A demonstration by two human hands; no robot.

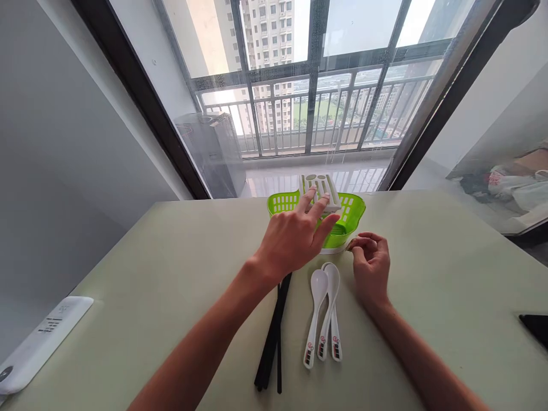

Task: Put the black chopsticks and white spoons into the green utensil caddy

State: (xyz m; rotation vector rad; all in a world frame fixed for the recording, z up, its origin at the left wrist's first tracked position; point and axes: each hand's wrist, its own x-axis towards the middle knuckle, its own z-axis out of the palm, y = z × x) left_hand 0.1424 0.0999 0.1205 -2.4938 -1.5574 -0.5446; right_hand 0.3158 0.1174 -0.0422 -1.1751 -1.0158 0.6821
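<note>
My left hand point(295, 234) reaches over the green basket point(353, 214), fingers stretched out and spread. Its fingertips rest on a white slotted holder point(331, 197) with round and long openings, at the back of the basket. Close to the basket's right front edge is my right hand point(371, 260), fingers curled in a pinch; a small brownish bit shows at the fingertips, too small to name. Below the hands lie several white spoons point(319, 285), overlapping, with printed handles. Black chopsticks point(274, 337) lie to their left, partly hidden under my left wrist.
The pale table point(184, 274) extends to both sides. A white remote-like device point(47, 337) lies at its left edge, and a black object point(535, 328) at the right. Behind the table's far edge stand glass panes point(278, 131) with dark frames.
</note>
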